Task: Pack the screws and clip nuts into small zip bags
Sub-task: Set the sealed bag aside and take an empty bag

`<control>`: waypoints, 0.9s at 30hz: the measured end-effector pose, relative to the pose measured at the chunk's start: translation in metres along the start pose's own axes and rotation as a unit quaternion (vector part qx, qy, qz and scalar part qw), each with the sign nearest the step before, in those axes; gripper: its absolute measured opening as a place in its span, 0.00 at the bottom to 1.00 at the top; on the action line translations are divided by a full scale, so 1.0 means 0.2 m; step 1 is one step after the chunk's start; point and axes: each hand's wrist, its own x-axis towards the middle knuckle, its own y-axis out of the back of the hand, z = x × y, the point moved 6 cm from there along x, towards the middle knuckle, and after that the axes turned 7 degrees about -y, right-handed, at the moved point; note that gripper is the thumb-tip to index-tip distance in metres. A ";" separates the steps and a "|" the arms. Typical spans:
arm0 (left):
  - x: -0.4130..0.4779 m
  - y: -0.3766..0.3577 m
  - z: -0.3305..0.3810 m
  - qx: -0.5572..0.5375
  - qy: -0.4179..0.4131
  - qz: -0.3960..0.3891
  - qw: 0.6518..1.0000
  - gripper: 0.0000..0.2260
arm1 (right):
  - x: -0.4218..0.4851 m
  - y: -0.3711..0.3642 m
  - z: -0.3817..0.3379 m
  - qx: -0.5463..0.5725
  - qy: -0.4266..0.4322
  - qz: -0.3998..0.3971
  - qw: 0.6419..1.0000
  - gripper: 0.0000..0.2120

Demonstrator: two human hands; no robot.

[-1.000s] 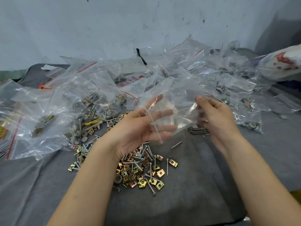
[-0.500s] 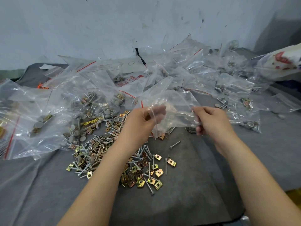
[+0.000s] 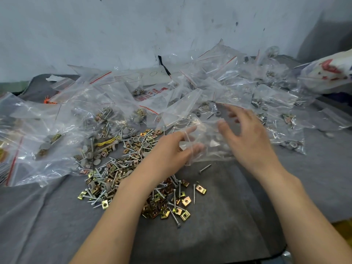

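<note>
My left hand (image 3: 171, 147) holds a clear, small zip bag (image 3: 209, 141) just above the grey cloth, and its fingertips show through the plastic. Just right of the bag, my right hand (image 3: 247, 138) hovers with blurred, spread fingers and holds nothing. A loose pile of silver screws and brass-coloured clip nuts (image 3: 163, 199) lies on the cloth under and in front of my left wrist. One single screw (image 3: 204, 168) lies apart, below the bag.
Many clear zip bags with red seals cover the back: filled ones at the right (image 3: 285, 119) and left (image 3: 47, 141). Grey round caps (image 3: 133, 139) mix with the hardware. A printed white bag (image 3: 329, 73) sits far right. A grey wall (image 3: 171, 25) stands behind.
My right hand has let go of the bag and drawn off to the right with its fingers spread. The bag has sunk lower and stays with my left hand.
</note>
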 end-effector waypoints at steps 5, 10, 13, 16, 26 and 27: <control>-0.01 0.02 0.04 0.025 -0.006 -0.052 0.998 0.23 | -0.12 -0.19 -0.19 -0.065 0.139 -0.212 0.965 0.50; -0.05 -0.01 0.08 0.035 0.010 -0.102 0.994 0.10 | -0.17 -0.27 -0.20 -0.109 0.176 -0.240 0.948 0.48; -0.06 -0.01 0.07 0.049 0.007 -0.099 0.994 0.06 | -0.19 -0.28 -0.20 -0.075 0.168 -0.244 0.952 0.43; -0.06 0.00 0.07 0.046 -0.008 -0.091 0.995 0.05 | -0.19 -0.29 -0.22 -0.083 0.185 -0.237 0.950 0.39; -0.12 0.30 -0.04 0.073 0.013 0.139 0.987 0.10 | -0.13 -0.26 -0.16 -0.101 0.154 -0.157 0.970 0.32; -0.13 0.35 -0.08 0.114 0.042 0.166 0.979 0.11 | -0.13 -0.26 -0.16 -0.105 0.152 -0.158 0.970 0.33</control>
